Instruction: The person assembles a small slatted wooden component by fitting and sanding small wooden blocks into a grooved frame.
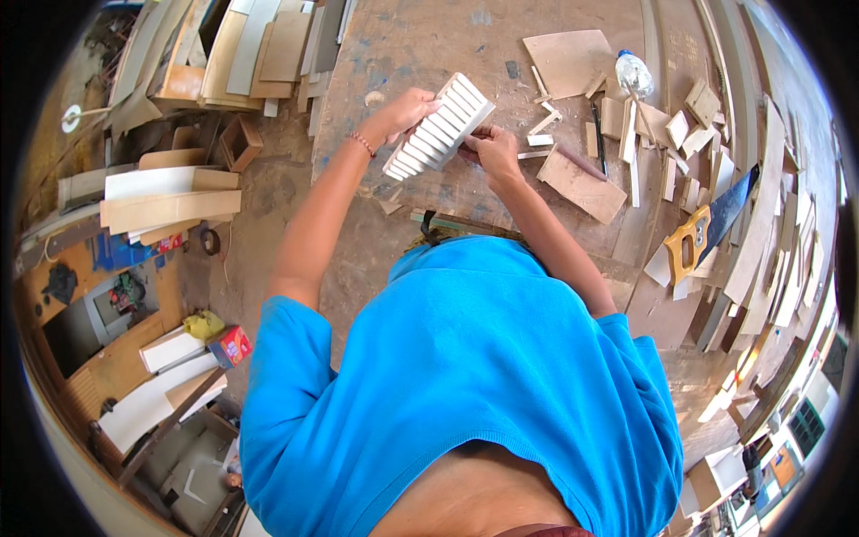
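Observation:
A white slatted wooden piece (442,123), with a row of parallel ribs across its face, is held tilted above the workbench. My left hand (410,114) is closed on its upper left edge, fingers partly hidden behind it. At the piece's lower right side, my right hand (492,150) has its fingers curled and pinched together. Whether those fingers grip the piece's edge or some small thing is hidden from view. Right of that hand lie a small white block (540,140) and a brown wooden offcut (582,186).
The brown workbench (412,45) carries a thin wood panel (568,63), a plastic bottle (633,73) and several offcuts. A handsaw (707,228) with a yellow handle lies at the right among wood strips. Boards (170,201) are stacked on the left.

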Motion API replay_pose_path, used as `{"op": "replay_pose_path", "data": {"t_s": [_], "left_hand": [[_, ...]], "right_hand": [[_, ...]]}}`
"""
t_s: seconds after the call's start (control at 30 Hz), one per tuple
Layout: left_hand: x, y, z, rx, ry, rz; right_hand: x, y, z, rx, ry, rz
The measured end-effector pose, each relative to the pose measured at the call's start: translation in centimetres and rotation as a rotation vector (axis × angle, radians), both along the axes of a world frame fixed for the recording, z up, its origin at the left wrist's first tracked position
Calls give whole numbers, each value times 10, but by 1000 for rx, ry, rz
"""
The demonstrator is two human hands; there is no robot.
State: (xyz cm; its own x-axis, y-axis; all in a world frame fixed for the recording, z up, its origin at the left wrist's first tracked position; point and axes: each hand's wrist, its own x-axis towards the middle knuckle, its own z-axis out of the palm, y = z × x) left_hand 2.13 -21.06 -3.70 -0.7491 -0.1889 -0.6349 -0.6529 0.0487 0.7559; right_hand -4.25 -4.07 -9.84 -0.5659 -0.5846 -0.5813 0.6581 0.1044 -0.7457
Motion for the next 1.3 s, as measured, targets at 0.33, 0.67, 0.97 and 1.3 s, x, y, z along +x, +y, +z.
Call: {"op": "replay_pose_path", "data": {"t_s": [0.33,0.67,0.97,1.3], "left_hand": [[-38,-17,-13,-458,103,-488],[-35,4,4,-644,168,-607],[-20,18,7,-645,269,-450],[33,50,26,-1062,715,783]], "right_hand": [[14,-9,5,108,41,-156],[-24,29,12,371,979,-7],[-76,21,29,297,1089,613],[-95,17,1,46,1154,667]]}}
